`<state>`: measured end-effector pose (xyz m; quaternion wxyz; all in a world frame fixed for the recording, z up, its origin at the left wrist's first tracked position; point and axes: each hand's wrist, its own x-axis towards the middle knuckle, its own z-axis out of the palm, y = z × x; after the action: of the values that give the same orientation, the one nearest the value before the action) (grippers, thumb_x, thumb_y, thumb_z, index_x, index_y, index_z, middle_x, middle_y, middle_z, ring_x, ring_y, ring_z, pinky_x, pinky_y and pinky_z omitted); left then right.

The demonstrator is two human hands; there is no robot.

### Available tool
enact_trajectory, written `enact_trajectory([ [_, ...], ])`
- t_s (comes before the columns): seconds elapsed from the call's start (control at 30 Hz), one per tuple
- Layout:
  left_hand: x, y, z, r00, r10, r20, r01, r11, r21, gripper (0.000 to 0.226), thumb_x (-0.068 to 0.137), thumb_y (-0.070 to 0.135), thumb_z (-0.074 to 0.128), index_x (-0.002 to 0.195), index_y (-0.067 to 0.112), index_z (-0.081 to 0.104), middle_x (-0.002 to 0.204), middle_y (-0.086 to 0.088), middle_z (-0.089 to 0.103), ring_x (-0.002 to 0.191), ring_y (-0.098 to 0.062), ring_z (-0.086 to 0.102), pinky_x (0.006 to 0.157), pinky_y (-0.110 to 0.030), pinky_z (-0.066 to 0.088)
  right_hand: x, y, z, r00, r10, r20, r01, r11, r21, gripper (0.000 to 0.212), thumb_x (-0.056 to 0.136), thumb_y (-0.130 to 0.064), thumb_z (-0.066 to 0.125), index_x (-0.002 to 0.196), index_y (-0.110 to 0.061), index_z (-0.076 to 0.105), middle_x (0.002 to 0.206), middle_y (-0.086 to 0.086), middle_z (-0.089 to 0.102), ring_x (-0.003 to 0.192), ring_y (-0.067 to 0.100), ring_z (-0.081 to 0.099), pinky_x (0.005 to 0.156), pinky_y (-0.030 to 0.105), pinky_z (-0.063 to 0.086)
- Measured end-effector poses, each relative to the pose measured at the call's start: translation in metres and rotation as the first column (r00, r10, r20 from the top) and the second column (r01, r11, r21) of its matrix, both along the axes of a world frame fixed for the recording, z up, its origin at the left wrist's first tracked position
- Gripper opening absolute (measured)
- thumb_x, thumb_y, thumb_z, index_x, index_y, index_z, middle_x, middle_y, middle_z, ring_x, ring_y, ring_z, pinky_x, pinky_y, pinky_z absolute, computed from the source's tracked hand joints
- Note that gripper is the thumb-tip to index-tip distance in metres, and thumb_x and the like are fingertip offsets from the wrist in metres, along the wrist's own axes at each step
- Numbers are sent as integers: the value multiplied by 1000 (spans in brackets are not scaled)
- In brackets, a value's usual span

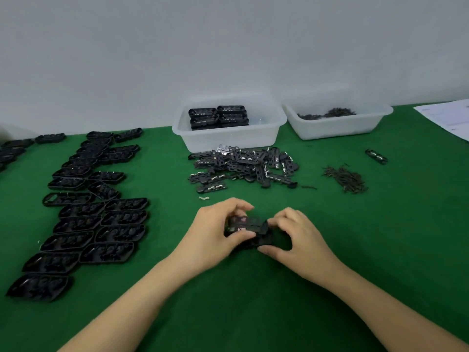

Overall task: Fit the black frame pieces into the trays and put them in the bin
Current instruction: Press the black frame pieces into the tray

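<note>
Both hands' grip (215,229) (297,240) on black tray (247,228), no readable writing

Your worktop (380,250) is covered in green cloth and backs onto a plain pale wall (177,47). At the far right you have a second clear tub (337,125) holding small dark bits, with a loose heap of similar dark slivers (346,179) on the cloth in front of it. A printed sheet of paper (449,118) lies at the right edge
</note>
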<state>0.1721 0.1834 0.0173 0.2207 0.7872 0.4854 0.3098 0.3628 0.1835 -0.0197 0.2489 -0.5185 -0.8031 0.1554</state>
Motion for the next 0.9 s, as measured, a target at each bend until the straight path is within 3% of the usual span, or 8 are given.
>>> enact_trajectory([
  [0.07, 2, 2, 1, 986, -51, -161, 64, 995, 79, 30, 75, 17, 76, 103, 17, 67, 94, 5, 67, 86, -4, 58, 82, -15, 43, 0, 0, 0, 1000, -1, -21, 1, 1000, 1, 49, 72, -52, 66, 111, -23, 59, 95, -15, 41, 92, 1, 35, 76, 17, 25],
  [0.17, 4, 7, 8, 940, -136, -312, 159, 986, 49, 24, 78, 19, 73, 102, 17, 68, 94, 3, 65, 88, -12, 58, 82, -24, 44, 0, 0, 1, 999, -1, -34, 0, 1000, -5, 45, 71, -52, 67, 108, -26, 60, 93, -15, 42, 91, 1, 36, 75, 16, 24],
  [0.37, 12, 19, 29, 836, -218, -504, 221, 974, -54, 27, 83, 25, 68, 109, 21, 67, 104, 3, 64, 98, -14, 56, 87, -24, 40, -1, 0, 2, 999, 4, -33, -5, 1000, -14, 48, 71, -52, 67, 109, -24, 60, 94, -13, 43, 92, 4, 37, 78, 20, 27],
  [0.5, 22, 24, 36, 754, -221, -619, 224, 972, -74, 29, 80, 30, 70, 109, 26, 67, 106, 5, 66, 101, -16, 57, 86, -32, 45, -2, -1, 5, 999, 0, -35, -1, 1000, -22, 51, 71, -51, 68, 111, -20, 61, 95, -10, 45, 92, 6, 38, 83, 22, 31],
  [0.7, 19, 29, 38, 771, -155, -618, 160, 986, -47, 32, 72, 38, 76, 103, 35, 69, 96, 11, 71, 94, -12, 61, 79, -27, 48, -3, -3, 7, 999, -10, -46, 8, 999, -41, 50, 71, -50, 68, 111, -21, 62, 93, -12, 42, 91, 4, 36, 81, 22, 28],
  [0.83, 17, 29, 33, 807, -129, -576, 143, 990, -21, 33, 68, 43, 78, 100, 35, 71, 91, 12, 72, 86, -6, 61, 66, -16, 37, -4, -3, 7, 999, -14, -34, 13, 999, -40, 47, 71, -51, 68, 108, -22, 62, 93, -12, 43, 89, 3, 36, 78, 20, 26],
  [0.9, 16, 26, 28, 836, -106, -539, 124, 992, -3, 34, 68, 44, 77, 100, 35, 71, 91, 12, 72, 86, -8, 62, 72, -21, 44, -4, -3, 7, 999, -21, -38, 20, 999, -42, 46, 71, -51, 68, 107, -22, 62, 93, -11, 45, 89, 4, 38, 77, 20, 27],
])
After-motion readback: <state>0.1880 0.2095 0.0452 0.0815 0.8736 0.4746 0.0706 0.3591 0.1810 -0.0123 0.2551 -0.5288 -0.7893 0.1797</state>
